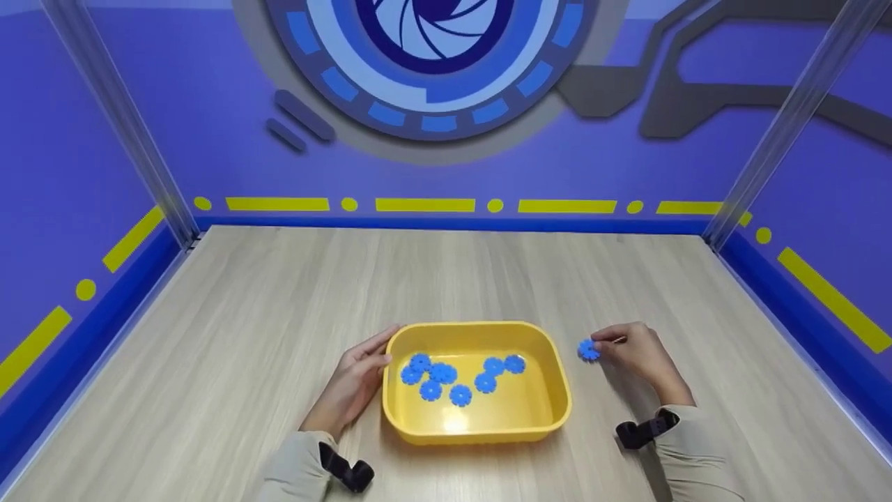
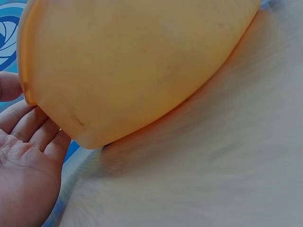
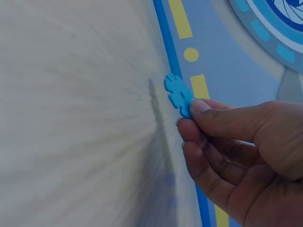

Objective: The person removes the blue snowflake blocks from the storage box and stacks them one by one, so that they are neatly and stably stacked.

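A yellow plastic tub (image 1: 481, 438) stands on the table in front of me, with several blue notched discs (image 1: 460, 395) scattered over its floor. At its left end my left hand (image 1: 354, 382) holds the rim, thumb at the top edge and fingers against the outer wall. The left wrist view shows the tub's outer side (image 2: 137, 71) close up beside the palm (image 2: 28, 161). To the right of the tub, my right hand (image 1: 640, 355) pinches one blue disc (image 1: 588, 350) between thumb and fingertips. In the right wrist view this disc (image 3: 177, 94) shows its notched edge and small centre hole.
The light wood table (image 1: 279, 293) is enclosed by blue-purple panels (image 1: 446, 174) at the back and both sides. Metal posts (image 1: 132, 132) rise at the back corners. Each sleeved wrist wears a black camera mount (image 1: 644, 431).
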Action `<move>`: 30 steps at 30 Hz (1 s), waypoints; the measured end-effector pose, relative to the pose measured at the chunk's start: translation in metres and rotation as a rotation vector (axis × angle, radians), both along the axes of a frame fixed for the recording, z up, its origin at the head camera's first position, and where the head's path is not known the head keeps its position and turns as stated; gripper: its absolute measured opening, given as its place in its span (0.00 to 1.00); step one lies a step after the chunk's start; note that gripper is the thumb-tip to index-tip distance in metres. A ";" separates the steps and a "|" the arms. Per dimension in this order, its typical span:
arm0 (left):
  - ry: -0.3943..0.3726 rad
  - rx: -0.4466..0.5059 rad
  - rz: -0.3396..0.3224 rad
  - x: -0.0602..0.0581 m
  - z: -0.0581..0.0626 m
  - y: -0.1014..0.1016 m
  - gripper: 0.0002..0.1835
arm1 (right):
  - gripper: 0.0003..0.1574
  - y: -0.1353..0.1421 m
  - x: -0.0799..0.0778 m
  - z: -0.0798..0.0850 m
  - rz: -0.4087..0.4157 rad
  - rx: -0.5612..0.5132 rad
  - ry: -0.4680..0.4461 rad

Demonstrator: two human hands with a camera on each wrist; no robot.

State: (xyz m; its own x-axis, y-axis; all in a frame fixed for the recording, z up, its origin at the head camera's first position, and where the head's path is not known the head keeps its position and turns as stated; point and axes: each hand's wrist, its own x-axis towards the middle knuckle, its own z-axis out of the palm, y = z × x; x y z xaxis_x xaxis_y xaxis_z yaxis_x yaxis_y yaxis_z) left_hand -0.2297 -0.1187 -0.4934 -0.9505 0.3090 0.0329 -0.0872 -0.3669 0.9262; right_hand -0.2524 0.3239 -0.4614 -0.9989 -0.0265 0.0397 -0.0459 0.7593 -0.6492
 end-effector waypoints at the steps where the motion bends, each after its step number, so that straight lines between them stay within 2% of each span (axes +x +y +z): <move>1: 0.002 -0.002 -0.003 0.000 0.000 0.000 0.34 | 0.12 0.000 0.001 -0.001 -0.002 -0.002 -0.007; 10: 0.007 -0.010 -0.002 0.001 -0.002 -0.001 0.34 | 0.13 -0.003 0.000 -0.006 -0.008 -0.064 -0.078; 15: -0.020 -0.009 0.003 0.001 0.000 0.001 0.34 | 0.14 -0.003 0.001 -0.006 -0.013 -0.061 -0.091; 25: -0.011 -0.007 0.020 -0.001 0.001 0.002 0.32 | 0.13 -0.004 -0.002 -0.004 -0.022 -0.037 -0.087; 30: -0.012 -0.008 0.016 0.000 0.000 0.001 0.32 | 0.13 -0.005 -0.001 -0.004 -0.023 -0.008 -0.056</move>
State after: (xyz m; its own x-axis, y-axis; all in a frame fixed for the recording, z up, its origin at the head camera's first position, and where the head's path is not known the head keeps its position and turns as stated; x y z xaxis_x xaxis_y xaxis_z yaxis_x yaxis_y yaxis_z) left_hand -0.2300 -0.1173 -0.4933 -0.9555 0.2942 0.0194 -0.0924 -0.3613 0.9279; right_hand -0.2529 0.3185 -0.4657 -0.9999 -0.0038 -0.0158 0.0075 0.7544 -0.6564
